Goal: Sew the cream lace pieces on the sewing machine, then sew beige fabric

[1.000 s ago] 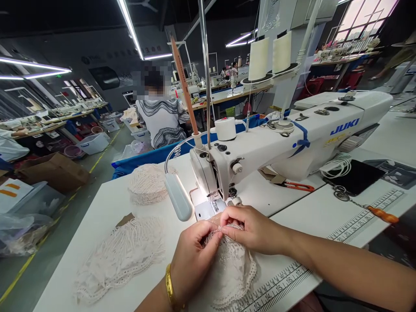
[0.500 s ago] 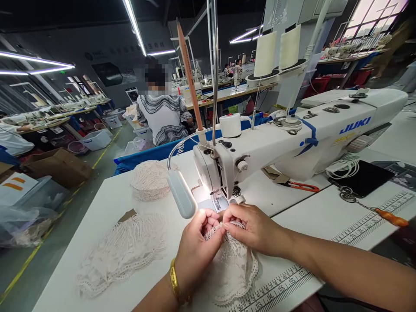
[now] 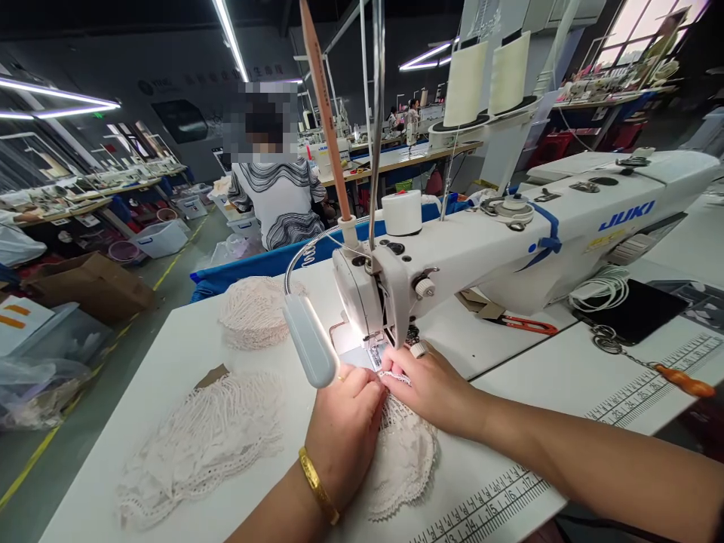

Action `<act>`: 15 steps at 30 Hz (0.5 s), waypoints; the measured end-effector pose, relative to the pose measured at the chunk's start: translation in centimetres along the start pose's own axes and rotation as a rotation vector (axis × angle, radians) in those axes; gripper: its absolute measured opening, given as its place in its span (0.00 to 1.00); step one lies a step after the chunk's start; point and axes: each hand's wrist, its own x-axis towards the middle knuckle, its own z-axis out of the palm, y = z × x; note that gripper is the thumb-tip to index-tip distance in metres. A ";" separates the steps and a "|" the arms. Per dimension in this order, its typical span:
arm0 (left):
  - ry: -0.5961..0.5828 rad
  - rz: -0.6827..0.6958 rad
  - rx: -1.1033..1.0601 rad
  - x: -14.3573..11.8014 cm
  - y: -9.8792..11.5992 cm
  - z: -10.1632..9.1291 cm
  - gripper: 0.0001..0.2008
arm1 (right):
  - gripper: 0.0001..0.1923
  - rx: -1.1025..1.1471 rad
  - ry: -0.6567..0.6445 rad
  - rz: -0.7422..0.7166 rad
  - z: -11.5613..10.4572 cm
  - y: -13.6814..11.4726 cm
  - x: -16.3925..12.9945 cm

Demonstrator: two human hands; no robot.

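Observation:
A piece of cream lace fabric hangs toward me on the table, its upper edge pinched between both hands. My left hand, with a gold bangle at the wrist, is closed on that edge from the left. My right hand grips the same edge on the right, close under the head of the white sewing machine. The edge lies just in front of the presser foot, which the lamp lights. Fingers hide part of the lace there.
To the left lie a spread stack of lace pieces and a rounder lace pile. A grey lamp hangs beside the needle area. An orange cutter and a keyring lie right. A co-worker sits ahead.
Both hands have moved the lace edge slightly forward, nearer the presser foot. My left hand has turned knuckles up, and the right hand has shifted toward the machine head.

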 end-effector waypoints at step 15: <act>-0.063 0.110 0.089 -0.6 -0.4 -0.6 0.09 | 0.13 -0.186 -0.018 -0.334 -0.2 2.0 -0.8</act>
